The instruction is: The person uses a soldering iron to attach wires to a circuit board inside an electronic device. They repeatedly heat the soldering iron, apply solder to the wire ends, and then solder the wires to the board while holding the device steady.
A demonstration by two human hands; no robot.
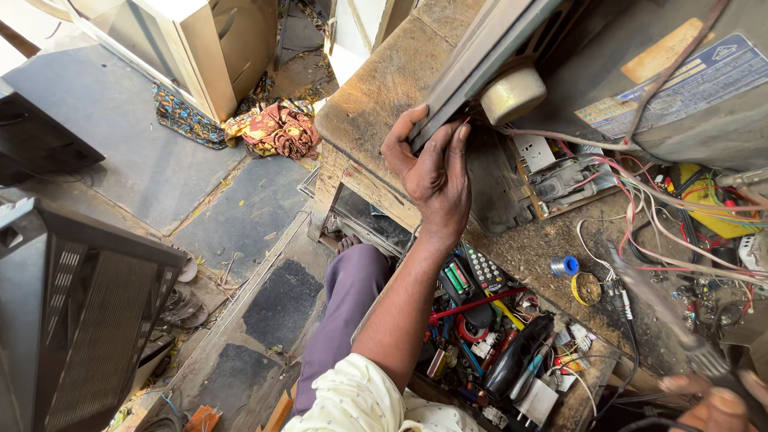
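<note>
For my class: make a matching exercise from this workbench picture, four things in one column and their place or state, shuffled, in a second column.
Things:
1. left hand
2. right hand
3. blue spool
4. patterned cloth

Places or states:
A. lying on the floor beside the bench
B. gripping the edge of the grey panel
C. standing on the bench top near the wires
D. at the lower right corner, holding a blurred tool

Pairs: 1-B, 2-D, 3-C, 4-A

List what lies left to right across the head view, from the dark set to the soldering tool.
Dark slatted cabinet → patterned cloth → left hand gripping the grey panel edge → blue solder spool → right hand holding a blurred tool.
</note>
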